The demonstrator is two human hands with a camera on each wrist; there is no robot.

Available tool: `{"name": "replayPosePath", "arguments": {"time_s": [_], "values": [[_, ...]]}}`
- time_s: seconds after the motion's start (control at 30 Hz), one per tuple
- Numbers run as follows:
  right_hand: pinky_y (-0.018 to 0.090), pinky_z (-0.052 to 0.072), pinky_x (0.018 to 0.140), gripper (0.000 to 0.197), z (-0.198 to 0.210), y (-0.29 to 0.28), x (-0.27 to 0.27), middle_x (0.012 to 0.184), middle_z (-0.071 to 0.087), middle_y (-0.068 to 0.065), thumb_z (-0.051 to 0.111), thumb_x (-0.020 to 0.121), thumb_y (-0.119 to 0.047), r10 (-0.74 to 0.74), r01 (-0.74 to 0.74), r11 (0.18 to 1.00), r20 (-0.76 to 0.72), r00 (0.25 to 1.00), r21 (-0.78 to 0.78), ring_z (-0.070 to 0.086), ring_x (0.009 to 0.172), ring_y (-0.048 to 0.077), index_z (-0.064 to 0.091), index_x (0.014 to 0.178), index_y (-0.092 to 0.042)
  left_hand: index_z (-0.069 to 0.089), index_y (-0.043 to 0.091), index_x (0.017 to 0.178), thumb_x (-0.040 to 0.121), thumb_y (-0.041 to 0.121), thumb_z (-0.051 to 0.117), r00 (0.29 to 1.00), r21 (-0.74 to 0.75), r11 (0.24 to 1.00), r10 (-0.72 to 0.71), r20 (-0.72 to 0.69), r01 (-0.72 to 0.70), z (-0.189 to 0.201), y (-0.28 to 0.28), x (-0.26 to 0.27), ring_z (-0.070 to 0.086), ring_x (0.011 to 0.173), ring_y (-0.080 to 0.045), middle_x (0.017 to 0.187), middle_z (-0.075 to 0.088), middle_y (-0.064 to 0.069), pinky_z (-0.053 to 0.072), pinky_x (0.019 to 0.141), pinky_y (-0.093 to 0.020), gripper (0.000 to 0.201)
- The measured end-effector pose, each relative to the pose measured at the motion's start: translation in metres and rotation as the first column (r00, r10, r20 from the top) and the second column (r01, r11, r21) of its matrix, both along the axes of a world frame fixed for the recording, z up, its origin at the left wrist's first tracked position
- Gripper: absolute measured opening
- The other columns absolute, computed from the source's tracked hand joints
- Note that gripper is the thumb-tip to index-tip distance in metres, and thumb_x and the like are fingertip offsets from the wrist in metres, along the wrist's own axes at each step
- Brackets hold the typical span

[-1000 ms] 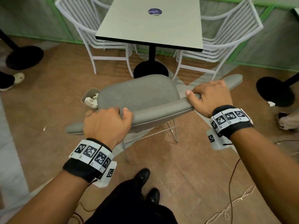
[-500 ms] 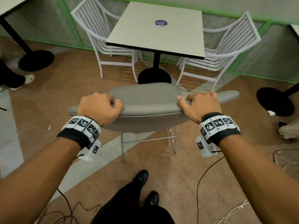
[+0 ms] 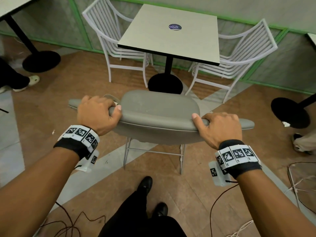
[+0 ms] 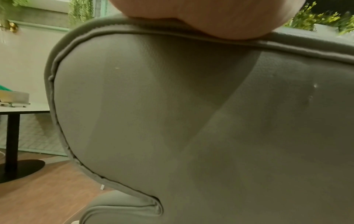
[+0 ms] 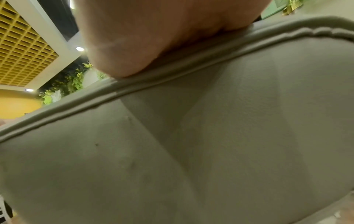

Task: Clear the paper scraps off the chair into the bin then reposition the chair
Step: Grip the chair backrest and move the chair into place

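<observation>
A grey padded chair on thin metal legs stands in front of me, facing the square table. My left hand grips the top edge of its backrest on the left, fingers curled over the rim. My right hand grips the same edge on the right. Both wrist views are filled by the grey back of the chair, with the heel of each hand on the piped rim. The seat shows no paper scraps. Only a sliver of the bin's rim peeks out behind my left hand.
Two white slatted metal chairs flank the table. Black round table bases stand left and right, with other people's feet near both. Cables trail on the brown floor by my shoes.
The chair has swung from skewed to square with the table and moved toward it. It now hides the bin with its scraps. Both hands kept their hold on the backrest.
</observation>
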State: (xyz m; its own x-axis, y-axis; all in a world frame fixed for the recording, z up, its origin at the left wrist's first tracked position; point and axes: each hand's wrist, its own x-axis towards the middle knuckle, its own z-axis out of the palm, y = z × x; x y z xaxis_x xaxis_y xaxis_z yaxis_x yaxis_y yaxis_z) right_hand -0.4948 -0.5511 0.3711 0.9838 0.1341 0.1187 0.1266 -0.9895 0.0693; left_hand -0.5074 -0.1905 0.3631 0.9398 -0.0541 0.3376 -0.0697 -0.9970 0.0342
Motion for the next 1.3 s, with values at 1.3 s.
{"name": "replayPosePath", "arguments": {"time_s": [1.3], "values": [[0.030, 0.030, 0.058, 0.052, -0.004, 0.040, 0.244, 0.067, 0.063, 0.006, 0.034, 0.086, -0.058, -0.206, 0.197, 0.977, 0.132, 0.970, 0.076, 0.055, 0.066, 0.032, 0.073, 0.076, -0.024, 0.051, 0.011, 0.063, 0.079, 0.040, 0.037, 0.994, -0.019, 0.995, -0.094, 0.049, 0.095, 0.000, 0.036, 0.277, 0.043, 0.058, -0.026, 0.060, 0.049, -0.005, 0.029, 0.063, -0.035, 0.036]]}}
